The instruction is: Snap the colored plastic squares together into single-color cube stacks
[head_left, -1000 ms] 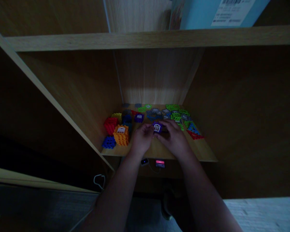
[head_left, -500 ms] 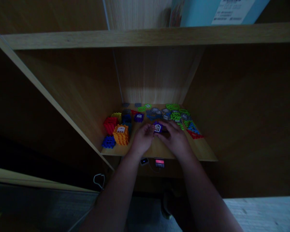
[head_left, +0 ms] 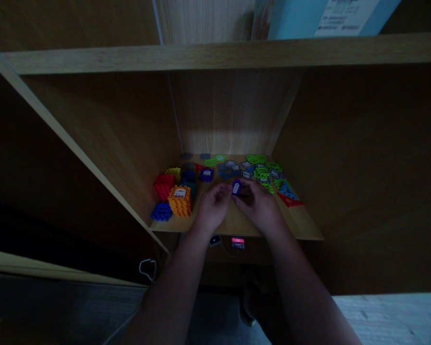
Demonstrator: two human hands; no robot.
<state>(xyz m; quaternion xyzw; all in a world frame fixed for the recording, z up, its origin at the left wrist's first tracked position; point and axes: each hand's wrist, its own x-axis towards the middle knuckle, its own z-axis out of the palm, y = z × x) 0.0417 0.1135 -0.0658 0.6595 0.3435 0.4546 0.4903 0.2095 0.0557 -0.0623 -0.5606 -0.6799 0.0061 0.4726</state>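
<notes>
Just above the shelf board, a purple building tile with a white window [head_left: 236,187] is held between my hands, turned partly sideways. My right hand [head_left: 257,201] pinches it from the right, thumb below and fingers above. My left hand [head_left: 214,203] is closed with its fingertips at the tile's left edge; dim light hides the exact contact. Behind lies another purple tile with a white window [head_left: 206,174]. To the left stand an orange stack of tiles [head_left: 180,201], a red stack [head_left: 164,187] and a blue stack [head_left: 161,211].
Green tiles [head_left: 261,172], grey tiles [head_left: 232,166] and red triangles [head_left: 290,200] lie at the back and right of the shelf board [head_left: 233,225]. An upper shelf edge [head_left: 215,57] crosses overhead, with a light-blue box [head_left: 294,19] on it. Below sits a small device with a lit screen [head_left: 238,243].
The purple tile has turned, so its window now looks narrower and tilted. My left fingers have shifted slightly on its left side. The stacks and loose tiles stay put.
</notes>
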